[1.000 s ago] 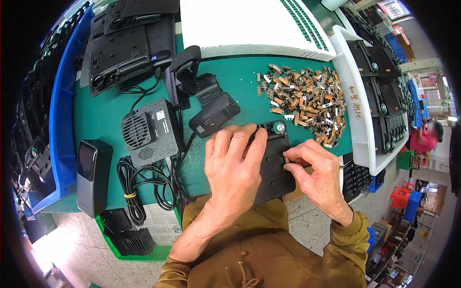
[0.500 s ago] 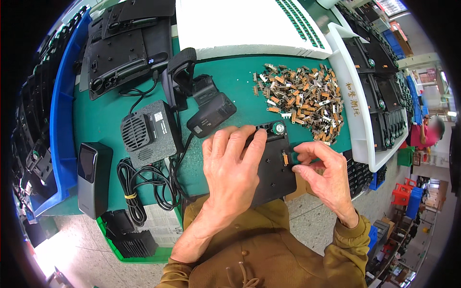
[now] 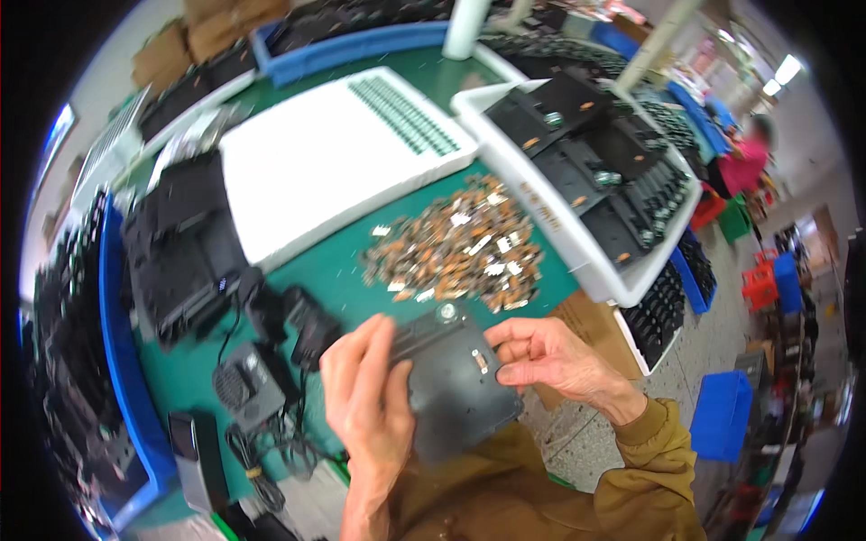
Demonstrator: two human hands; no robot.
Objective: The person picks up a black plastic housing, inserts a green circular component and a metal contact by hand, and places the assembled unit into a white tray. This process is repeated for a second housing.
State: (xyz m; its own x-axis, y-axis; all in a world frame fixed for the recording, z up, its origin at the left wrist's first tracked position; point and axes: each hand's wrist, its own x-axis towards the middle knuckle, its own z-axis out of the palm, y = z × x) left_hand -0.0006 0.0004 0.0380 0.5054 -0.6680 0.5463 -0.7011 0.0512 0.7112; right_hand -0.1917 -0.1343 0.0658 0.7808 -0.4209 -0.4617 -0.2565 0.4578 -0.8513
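Note:
A flat black plastic panel [image 3: 460,397] is held between my two hands at the table's near edge. A small switch-like part [image 3: 480,362] sits near its right side, and a round silvery piece [image 3: 446,312] at its far edge. My left hand [image 3: 365,397] grips the left edge, with the thumb over the top face. The right edge is pinched by my right hand [image 3: 559,361], whose fingertips are partly hidden behind it. Just beyond the panel lies a heap of small orange-and-metal slide switches [image 3: 460,243]. The view is somewhat blurred.
A white foam block [image 3: 316,180] lies behind the heap. At the right stands a white bin [image 3: 577,248] of similar black panels. A black box-shaped device [image 3: 248,383], bundled cable [image 3: 257,469] and dark power bank-like block [image 3: 198,460] lie left, beside a blue bin [image 3: 122,361].
My view has swung to the right, so the table appears turned. The panel is lifted and tilted, and my right hand has closed on its right edge. My left hand has shifted to its left edge.

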